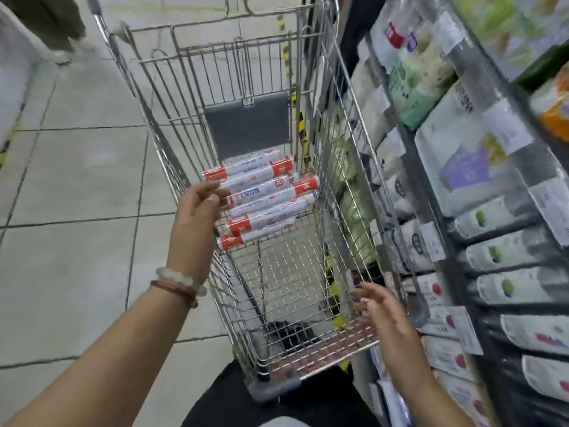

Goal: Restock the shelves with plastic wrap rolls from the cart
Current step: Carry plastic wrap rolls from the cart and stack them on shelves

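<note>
head view: the plastic wrap rolls (261, 198) lie stacked on the wire floor of the cart (348, 155), toward its far end below the grey flap (248, 124), their long axes running across the basket from the left wall to the right wall. the left hand (197, 217) hangs over the cart's left rim, fingers loosely spread and lightly bent, tips at the red ends of the rolls; whether they touch is not clear, and they hold nothing. the right hand (385, 309) is at the near right corner of the basket, fingers straight and apart, empty, well away from the stack. the left hand is the nearer one, so the pick most likely falls to it, closing across a roll's end or over its width from above. the near half of the cart floor shows bare mesh. the shelves (480, 229) stand just beside the cart's right wall, packed with bagged goods and price tags. the pale tiled floor (77, 167) opens to the left, where another person's legs (58, 29) show at the top corner.
</note>
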